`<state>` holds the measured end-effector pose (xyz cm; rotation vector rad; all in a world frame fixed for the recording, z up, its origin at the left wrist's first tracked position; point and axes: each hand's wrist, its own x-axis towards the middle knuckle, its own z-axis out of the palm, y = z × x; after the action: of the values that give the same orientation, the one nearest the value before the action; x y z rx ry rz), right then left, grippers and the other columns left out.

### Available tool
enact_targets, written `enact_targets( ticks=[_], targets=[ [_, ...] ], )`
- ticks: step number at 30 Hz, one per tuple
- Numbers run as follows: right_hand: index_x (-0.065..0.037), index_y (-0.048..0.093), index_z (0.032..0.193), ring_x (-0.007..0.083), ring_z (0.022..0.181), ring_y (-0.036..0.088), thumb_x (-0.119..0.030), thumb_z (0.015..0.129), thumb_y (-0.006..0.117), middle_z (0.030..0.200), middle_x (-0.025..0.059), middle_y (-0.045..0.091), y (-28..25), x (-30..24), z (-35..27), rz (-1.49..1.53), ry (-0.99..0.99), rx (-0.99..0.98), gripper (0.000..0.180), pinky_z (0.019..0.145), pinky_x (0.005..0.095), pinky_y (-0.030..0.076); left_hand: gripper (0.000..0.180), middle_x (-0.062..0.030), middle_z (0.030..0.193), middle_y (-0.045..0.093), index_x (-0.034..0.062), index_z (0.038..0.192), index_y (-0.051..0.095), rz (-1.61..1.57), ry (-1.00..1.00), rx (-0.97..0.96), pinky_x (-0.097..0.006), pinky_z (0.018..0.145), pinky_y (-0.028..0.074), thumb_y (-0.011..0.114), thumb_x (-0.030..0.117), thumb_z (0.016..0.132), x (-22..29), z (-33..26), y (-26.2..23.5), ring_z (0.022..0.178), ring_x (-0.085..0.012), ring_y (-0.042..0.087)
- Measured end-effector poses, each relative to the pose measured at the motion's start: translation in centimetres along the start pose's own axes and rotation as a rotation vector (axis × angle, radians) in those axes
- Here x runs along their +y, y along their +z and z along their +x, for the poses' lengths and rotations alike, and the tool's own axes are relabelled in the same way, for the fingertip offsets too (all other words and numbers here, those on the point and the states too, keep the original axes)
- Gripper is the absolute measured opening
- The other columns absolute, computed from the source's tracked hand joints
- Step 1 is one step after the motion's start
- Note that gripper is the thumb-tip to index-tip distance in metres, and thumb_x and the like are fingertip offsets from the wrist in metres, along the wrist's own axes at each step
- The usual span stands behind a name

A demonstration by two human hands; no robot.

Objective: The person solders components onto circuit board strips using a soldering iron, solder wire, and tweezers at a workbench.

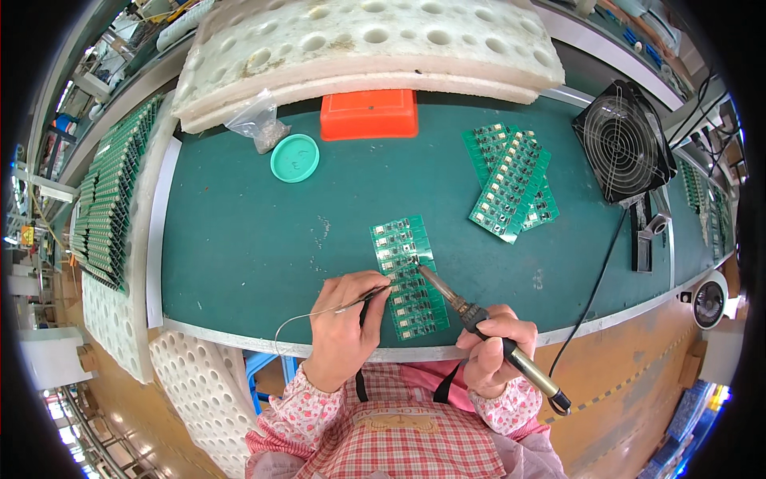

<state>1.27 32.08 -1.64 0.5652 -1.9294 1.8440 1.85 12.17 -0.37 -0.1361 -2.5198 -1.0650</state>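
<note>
A slip of the right hand [503, 343], fingers wrapped around the soldering iron [472, 314], risked scorching neighbouring parts on the green circuit board [412, 294]. The board lay near, mid-table [255, 231], long axis running near to far, far end leaning left. The left hand's [343, 323] fingers seemed to pinch a thin wire [297, 318], partly hidden.

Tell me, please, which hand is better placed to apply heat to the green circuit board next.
Probably the right hand: it holds the soldering iron, its tip at the board. The left hand holds a thin wire near the board's left edge.
</note>
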Motion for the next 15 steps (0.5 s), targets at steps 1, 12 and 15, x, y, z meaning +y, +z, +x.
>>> enact_targets(
  ticks=[1,12,15],
  targets=[
    [-0.004,0.058,0.104,0.0162,0.060,0.061,-0.022,0.099,0.060,0.066,0.0038,0.067,-0.02,0.00,-0.01,0.001,-0.002,-0.003,0.019,0.061,0.0331,0.052,0.018,-0.0117,0.098,0.071,0.0008,0.098,0.067,-0.004,0.004,0.001,-0.035,0.075,0.052,0.072,-0.006,0.082,0.01,0.01,0.01,0.086,-0.0285,0.067],
    [-0.003,0.058,0.101,0.0154,0.056,0.060,-0.019,0.098,0.059,0.065,0.0041,0.066,0.04,0.02,0.06,-0.008,-0.027,0.012,0.016,0.055,0.0308,0.051,0.018,-0.0115,0.098,0.071,0.0009,0.097,0.067,-0.007,0.007,0.011,-0.035,0.072,0.052,0.072,-0.007,0.081,0.20,0.09,0.05,0.083,-0.0289,0.067],
    [-0.002,0.059,0.098,0.0143,0.052,0.058,-0.010,0.095,0.060,0.063,0.0041,0.064,0.10,-0.62,0.25,-0.023,0.104,0.000,0.009,0.049,0.0280,0.047,0.019,-0.0117,0.098,0.071,0.0009,0.097,0.067,-0.006,0.024,0.020,-0.035,0.072,0.052,0.072,-0.007,0.081,0.02,0.06,0.01,0.083,-0.0292,0.067]
  ],
)
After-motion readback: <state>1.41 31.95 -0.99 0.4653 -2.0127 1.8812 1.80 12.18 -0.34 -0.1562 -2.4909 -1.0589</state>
